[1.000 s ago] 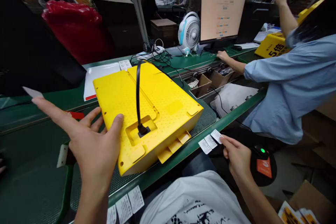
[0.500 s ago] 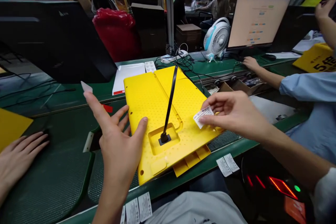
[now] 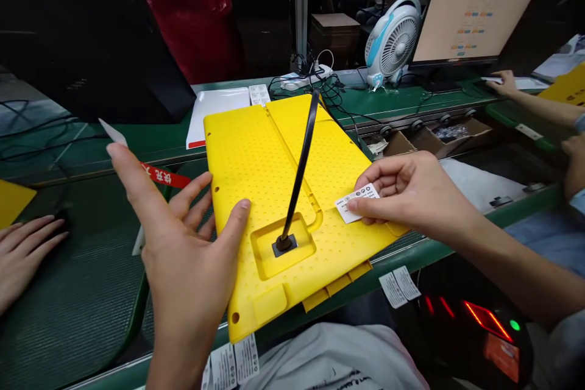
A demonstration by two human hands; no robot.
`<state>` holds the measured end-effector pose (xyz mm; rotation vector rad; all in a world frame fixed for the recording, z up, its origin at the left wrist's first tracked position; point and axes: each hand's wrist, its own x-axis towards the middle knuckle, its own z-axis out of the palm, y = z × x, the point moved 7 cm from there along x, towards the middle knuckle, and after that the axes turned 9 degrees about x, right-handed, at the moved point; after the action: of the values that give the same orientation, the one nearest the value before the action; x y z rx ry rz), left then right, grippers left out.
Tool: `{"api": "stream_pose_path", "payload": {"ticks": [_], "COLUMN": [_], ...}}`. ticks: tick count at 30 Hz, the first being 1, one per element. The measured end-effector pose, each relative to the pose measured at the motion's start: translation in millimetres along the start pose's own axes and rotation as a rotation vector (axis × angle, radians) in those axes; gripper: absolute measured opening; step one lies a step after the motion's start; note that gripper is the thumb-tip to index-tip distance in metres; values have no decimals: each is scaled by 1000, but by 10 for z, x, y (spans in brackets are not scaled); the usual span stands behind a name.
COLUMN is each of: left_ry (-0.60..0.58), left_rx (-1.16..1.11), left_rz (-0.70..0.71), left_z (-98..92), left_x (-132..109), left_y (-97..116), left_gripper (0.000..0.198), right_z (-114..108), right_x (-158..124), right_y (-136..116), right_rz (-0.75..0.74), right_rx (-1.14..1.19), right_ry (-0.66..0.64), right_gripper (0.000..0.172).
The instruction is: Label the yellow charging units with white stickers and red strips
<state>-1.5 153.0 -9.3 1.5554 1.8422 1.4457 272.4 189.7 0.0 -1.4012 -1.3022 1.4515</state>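
In the middle lies a yellow plastic housing (image 3: 269,164) with a dimpled surface, a long groove and a square recess. A black cable (image 3: 301,164) rises from a socket in that recess. My left hand (image 3: 183,250) is spread at the housing's left edge, its thumb over the surface and lower fingers against the side. A small white sticker (image 3: 113,131) clings to its raised index fingertip. Between thumb and fingers, my right hand (image 3: 402,189) pinches a printed white label (image 3: 354,202) just over the housing's right part.
Printed labels hang at the bench's front edge, left (image 3: 233,362) and right (image 3: 399,286). Behind stand a dark monitor (image 3: 91,42), a fan (image 3: 395,42) and a lit screen (image 3: 484,12). A co-worker's hand (image 3: 27,256) rests at left; another person's arm (image 3: 525,97) reaches in at right.
The view has tilted down and come closer. My right hand has laid the label flatter, closer to the housing's surface. The left index finger with its sticker has shifted left.
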Motion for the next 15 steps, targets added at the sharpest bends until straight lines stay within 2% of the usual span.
{"api": "stream_pose_path", "payload": {"ticks": [6, 15], "left_ry": [1, 3], "left_rx": [17, 38], "left_rz": [44, 30], "left_z": [-6, -6], "left_x": [16, 4], "left_y": [14, 9], "left_gripper": [131, 131], "right_z": [-1, 0], "right_x": [18, 13], "right_y": [9, -8], "right_rz": [12, -11], "right_rx": [-29, -50], "right_ry": [23, 24], "right_gripper": [27, 27]}}
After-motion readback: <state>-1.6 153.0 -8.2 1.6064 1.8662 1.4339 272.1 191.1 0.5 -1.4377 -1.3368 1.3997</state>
